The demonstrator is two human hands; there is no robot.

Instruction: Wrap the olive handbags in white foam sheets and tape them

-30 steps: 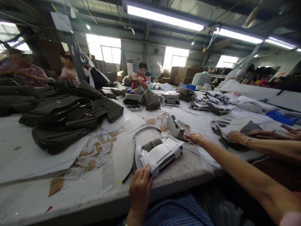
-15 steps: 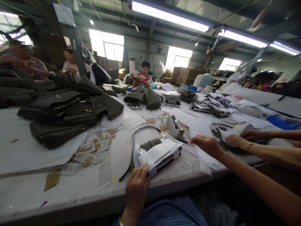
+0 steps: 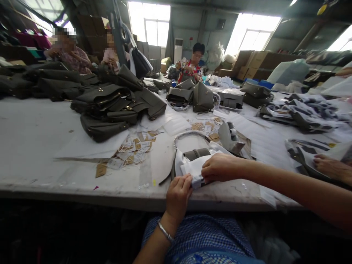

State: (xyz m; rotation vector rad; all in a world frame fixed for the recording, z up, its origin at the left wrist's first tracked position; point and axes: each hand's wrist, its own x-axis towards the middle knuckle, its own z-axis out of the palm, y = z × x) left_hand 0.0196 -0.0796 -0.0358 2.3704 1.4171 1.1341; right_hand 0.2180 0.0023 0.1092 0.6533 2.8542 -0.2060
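A handbag bundle wrapped in white sheet (image 3: 192, 168) lies close to the table's front edge. A dark grey folded piece (image 3: 196, 154) shows on its top, and a plastic-covered handle (image 3: 191, 135) loops out behind it. My left hand (image 3: 178, 194) grips the near left corner, thumb and fingers closed on the wrapping. My right hand (image 3: 218, 168) lies across the bundle's right part, its fingers curled closed against the white wrapping; the fingertips are partly hidden. A dark strap (image 3: 165, 179) trails onto the table at the left of the bundle.
Dark grey handbags (image 3: 110, 106) are heaped at left. Loose paper tags (image 3: 134, 150) lie between heap and bundle. A grey piece (image 3: 232, 137) stands behind my right forearm. At right, a co-worker's hand (image 3: 330, 167) touches another bag. More people sit across the table.
My right hand has moved left from beyond the bundle's right end onto the wrapping. My left hand stays at the near left corner. The view has turned left and down.
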